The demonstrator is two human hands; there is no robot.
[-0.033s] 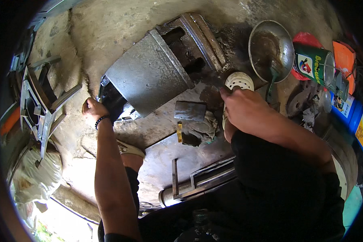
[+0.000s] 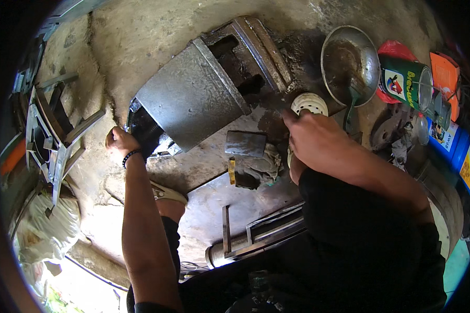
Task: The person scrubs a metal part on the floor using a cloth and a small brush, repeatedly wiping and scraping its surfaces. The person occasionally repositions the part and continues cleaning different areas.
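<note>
A wet, grey tapered metal housing with a slotted dark end flange lies on the floor in front of me. My left hand, a beaded bracelet on its wrist, is closed at the housing's open left end, gripping its edge. My right hand is closed near the flange, over a cream clog. A dark, blurred thing seems to extend from its fingers, too unclear to name. Between my hands lie a grey rectangular block and a dirty rag.
A metal bowl holds murky liquid and a brush with a green handle. At right stand a green can, an orange case and a blue container. Metal frames lie left and near my knees.
</note>
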